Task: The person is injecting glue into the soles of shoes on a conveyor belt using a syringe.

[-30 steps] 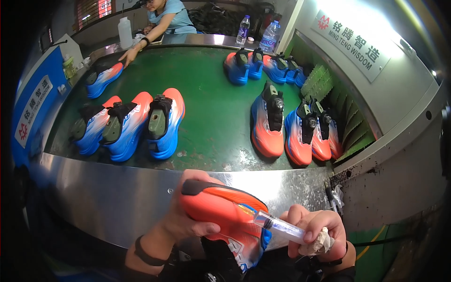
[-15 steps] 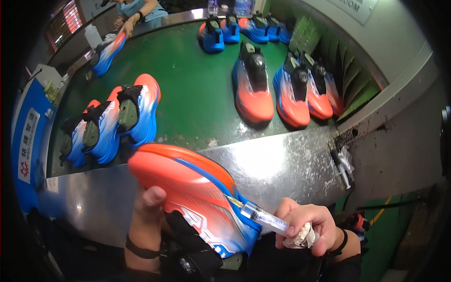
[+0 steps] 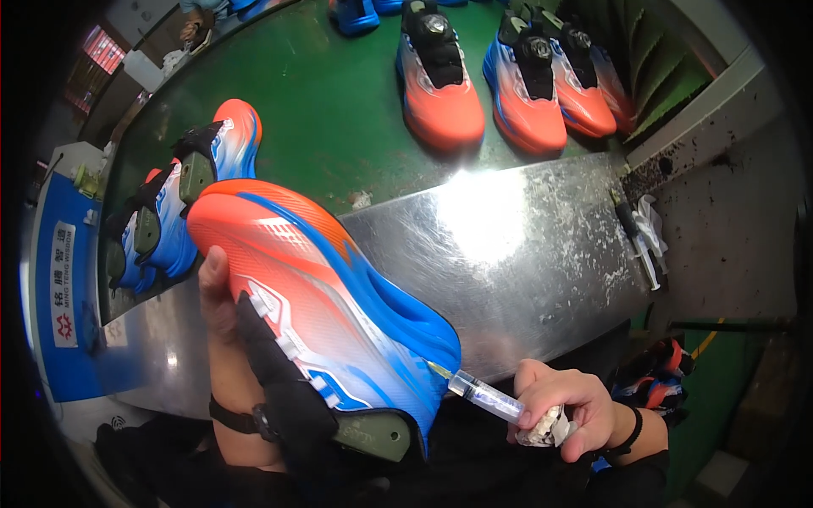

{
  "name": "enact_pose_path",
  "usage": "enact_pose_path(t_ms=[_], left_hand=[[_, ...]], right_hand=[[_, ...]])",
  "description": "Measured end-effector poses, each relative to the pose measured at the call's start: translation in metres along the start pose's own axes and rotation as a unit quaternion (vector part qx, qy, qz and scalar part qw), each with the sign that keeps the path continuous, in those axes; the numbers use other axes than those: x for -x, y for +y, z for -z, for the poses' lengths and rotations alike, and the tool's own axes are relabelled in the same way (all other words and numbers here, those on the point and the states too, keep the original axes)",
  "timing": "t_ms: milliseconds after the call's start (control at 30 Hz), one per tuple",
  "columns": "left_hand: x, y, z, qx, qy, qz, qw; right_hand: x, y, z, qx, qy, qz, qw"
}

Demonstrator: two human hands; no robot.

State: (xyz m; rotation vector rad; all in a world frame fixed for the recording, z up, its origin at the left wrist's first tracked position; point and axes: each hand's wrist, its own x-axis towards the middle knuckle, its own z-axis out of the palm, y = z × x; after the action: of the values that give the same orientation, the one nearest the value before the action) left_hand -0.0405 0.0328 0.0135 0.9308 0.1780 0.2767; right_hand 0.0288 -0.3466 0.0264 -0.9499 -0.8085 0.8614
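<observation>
Head view, shoe: the orange, white and blue shoe [image 3: 339, 279] is raised in front of the metal tabletop [image 3: 398, 245], toe to the upper left, heel to the lower right, sole edge facing the upper right.
Left hand: the left hand [image 3: 218, 296] has its grip on the shoe, thumb showing along the upper on the toe side; the other fingers are hidden behind it.
Right hand: the right hand [image 3: 566, 406] has its grip closed round the rear of a clear syringe [image 3: 487, 396], with a whitish wad [image 3: 549, 428] bunched in the same fingers.
Syringe axis: it slants from the right hand up and leftward, yellowish needle [image 3: 438, 369] leading.
Needle to shoe: the tip lies at the heel end, near the line where blue sole meets pale upper; whether it touches or stops just short, I cannot tell.
Nearer hand: the right is nearer the heel, the left nearer the toe; the shoe lies up and left of the right grip.
Beyond: more shoes [image 3: 445, 102] stand on the green surface [image 3: 322, 118], toes toward the wearer.
</observation>
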Motion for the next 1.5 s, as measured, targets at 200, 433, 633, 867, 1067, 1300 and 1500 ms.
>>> enact_pose_path(t_ms=[200,433,633,867,1067,1300,1500], left_hand=[[0.003,0.008,0.004,0.019,0.095,0.022,0.995],[0.036,0.017,0.017,-0.057,0.15,0.083,0.984],[0.088,0.021,0.046,-0.236,0.23,0.086,0.94],[0.154,0.019,0.014,-0.179,0.195,0.143,0.954],[0.175,-0.011,-0.023,-0.015,0.133,0.224,0.965],[0.174,-0.03,-0.052,0.13,0.063,0.278,0.95],[0.171,-0.044,-0.062,0.193,0.027,0.308,0.931]], right_hand=[[0.019,0.009,0.0,-0.045,0.058,-0.034,0.997],[0.012,0.026,0.003,0.047,0.053,0.032,0.997],[-0.005,0.039,-0.009,0.122,0.082,0.057,0.987],[-0.018,0.046,-0.028,0.175,0.085,0.063,0.979],[-0.022,0.039,-0.039,0.183,0.078,0.03,0.98],[-0.026,0.01,-0.055,0.191,0.034,-0.024,0.981],[-0.012,-0.032,-0.067,0.17,0.007,-0.117,0.978]])
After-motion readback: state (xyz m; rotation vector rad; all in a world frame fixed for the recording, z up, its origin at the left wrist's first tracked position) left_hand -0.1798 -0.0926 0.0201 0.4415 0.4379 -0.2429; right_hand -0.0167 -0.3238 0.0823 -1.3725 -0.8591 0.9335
